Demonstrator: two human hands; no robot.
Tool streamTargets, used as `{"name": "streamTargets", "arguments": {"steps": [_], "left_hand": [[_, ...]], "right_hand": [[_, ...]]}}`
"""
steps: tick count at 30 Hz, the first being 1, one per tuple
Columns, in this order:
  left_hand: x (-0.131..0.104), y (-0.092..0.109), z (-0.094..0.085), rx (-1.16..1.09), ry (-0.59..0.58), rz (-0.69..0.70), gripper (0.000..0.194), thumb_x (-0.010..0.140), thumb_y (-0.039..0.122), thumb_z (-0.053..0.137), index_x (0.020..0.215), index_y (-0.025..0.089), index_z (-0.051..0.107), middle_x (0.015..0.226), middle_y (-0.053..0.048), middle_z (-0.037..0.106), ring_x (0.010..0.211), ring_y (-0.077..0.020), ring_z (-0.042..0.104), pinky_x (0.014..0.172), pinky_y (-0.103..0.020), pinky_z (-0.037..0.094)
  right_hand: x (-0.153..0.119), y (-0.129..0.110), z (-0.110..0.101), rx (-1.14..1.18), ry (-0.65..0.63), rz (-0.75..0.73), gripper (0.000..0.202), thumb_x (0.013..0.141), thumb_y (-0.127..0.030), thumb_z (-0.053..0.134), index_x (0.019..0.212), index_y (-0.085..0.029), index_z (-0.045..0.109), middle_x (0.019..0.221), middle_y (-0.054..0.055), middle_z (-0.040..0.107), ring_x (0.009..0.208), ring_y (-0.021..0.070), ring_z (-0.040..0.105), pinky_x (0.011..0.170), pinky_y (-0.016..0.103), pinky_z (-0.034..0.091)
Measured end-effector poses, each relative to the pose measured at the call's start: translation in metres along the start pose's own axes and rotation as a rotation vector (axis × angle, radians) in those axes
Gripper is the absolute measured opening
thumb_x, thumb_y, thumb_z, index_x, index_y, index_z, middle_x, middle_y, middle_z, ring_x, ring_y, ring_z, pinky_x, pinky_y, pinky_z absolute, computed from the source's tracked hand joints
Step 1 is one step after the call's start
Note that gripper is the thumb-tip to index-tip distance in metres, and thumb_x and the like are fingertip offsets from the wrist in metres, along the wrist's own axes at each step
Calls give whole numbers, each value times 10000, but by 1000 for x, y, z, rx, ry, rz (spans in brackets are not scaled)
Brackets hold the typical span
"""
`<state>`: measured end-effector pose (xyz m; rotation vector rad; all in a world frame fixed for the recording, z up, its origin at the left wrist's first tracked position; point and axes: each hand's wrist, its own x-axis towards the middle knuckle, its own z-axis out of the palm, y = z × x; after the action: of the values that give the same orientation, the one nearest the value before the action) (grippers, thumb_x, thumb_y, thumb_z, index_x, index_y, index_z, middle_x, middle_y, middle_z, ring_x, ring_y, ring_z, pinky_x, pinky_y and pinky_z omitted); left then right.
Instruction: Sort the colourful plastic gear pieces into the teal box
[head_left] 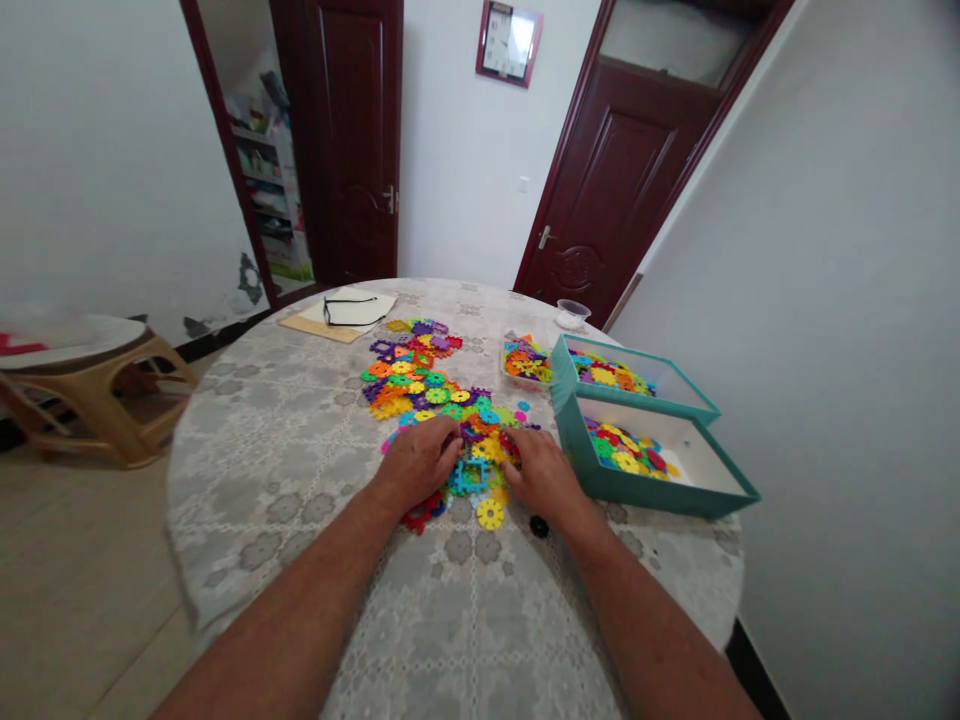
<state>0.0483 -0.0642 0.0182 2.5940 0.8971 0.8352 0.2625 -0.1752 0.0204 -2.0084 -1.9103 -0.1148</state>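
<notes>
A heap of colourful plastic snowflake building discs (437,394) and square linking pieces lies on the table between and beyond my hands. My left hand (420,465) rests at the heap's near left side, fingers curled in and thumb close to them; whatever it may hold is hidden. On the right side, my right hand (544,478) touches the pieces with thumb and forefinger apart, near several yellow pieces (489,448). Between the hands sits a blue square piece (471,477). Closer to me lie a yellow disc (490,514) and a black disc (539,526).
Two teal boxes (667,497) with discs inside stand on the right, beside a clear tub (525,380) of pieces. A small clear bowl (572,314) is behind them. Glasses (349,322) lie on papers (319,328) at the far left. A patterned cloth (262,470) covers the round table.
</notes>
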Motion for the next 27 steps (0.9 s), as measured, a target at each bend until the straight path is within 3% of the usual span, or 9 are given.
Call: {"name": "streamTargets", "arguments": {"steps": [6,9,11,14,17,22,27], "left_hand": [[-1,8,-5,-44,17,12,123,988,251,532,952,221,646,935,-42,711,855,-208,663,790,-319,485],[-2,10,-7,-96,24,24,111,972,240,559,998,213,663,957,-51,715,862,-204,663,807,-320,503],[-3,11,-6,-154,30,37,203,963,251,584,1143,202,665,1045,-70,722,871,-199,663,829,-331,520],[-3,13,-3,-284,1,28,524,933,307,659,1435,212,548,1192,-89,712,833,-177,665,830,-338,546],[-3,16,-1,-413,-77,2,627,885,312,713,1479,230,529,1200,-71,728,804,-165,678,800,-315,554],[-3,21,1,-445,-119,1,430,914,251,618,1343,238,651,1121,-37,763,873,-180,701,815,-296,541],[-3,21,7,-429,-75,-58,589,873,162,581,1458,233,571,1109,-40,759,819,-169,695,809,-304,560]], "right_hand": [[0,11,6,81,191,73,336,952,-205,504,1232,-138,677,1187,185,728,1118,309,655,1027,424,493],[0,10,2,265,347,148,349,933,-266,527,1223,-136,671,1175,179,735,1097,307,673,1015,439,504],[-1,6,-1,487,394,244,350,921,-324,562,1216,-167,667,1140,140,749,1028,287,698,954,422,533],[-1,-7,-1,940,300,333,342,889,-422,635,1153,-208,660,1042,80,765,918,256,717,816,370,568],[-1,-22,5,1225,186,351,340,824,-434,707,1081,-220,648,989,50,764,848,233,714,748,337,569],[-2,-34,12,1256,157,312,301,720,-289,723,1003,-216,649,963,30,763,827,213,697,768,320,556],[-2,-36,13,1153,153,391,348,709,-257,646,1051,-195,667,978,59,762,844,233,689,670,297,529]]}}
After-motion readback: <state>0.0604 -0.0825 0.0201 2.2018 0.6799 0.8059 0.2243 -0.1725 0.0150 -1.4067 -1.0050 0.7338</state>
